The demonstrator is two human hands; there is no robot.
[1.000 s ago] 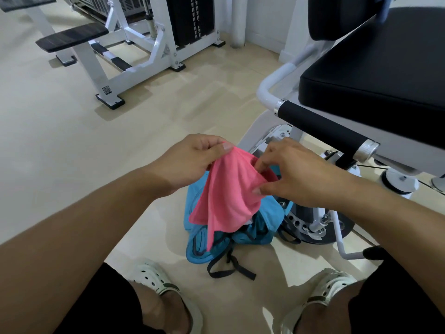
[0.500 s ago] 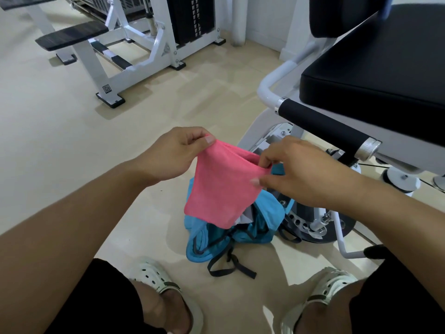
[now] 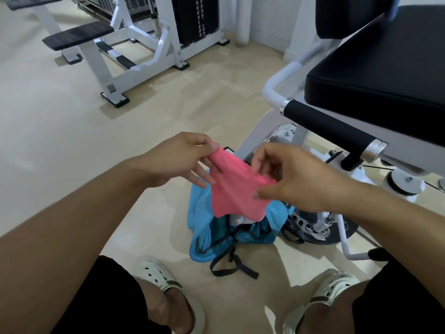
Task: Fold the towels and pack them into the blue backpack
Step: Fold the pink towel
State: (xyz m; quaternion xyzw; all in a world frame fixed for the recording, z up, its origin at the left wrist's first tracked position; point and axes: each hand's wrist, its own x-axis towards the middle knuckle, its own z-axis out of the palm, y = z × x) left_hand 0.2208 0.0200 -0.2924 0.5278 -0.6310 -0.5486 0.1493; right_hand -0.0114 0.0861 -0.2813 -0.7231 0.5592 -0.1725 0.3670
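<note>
The small pink cloth towel (image 3: 237,189), stretched flatter than a second ago, hangs above the open blue fabric backpack (image 3: 204,227) at six o'clock. The left hand (image 3: 178,160) pinches its ten o'clock corner, the right hand (image 3: 289,177) its three o'clock edge, so folding looks under way.

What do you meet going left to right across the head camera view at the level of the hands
Left hand pinching the towel's corner → pink towel hanging over the blue backpack → right hand pinching its other corner → black padded handle of the white exercise machine.
</note>
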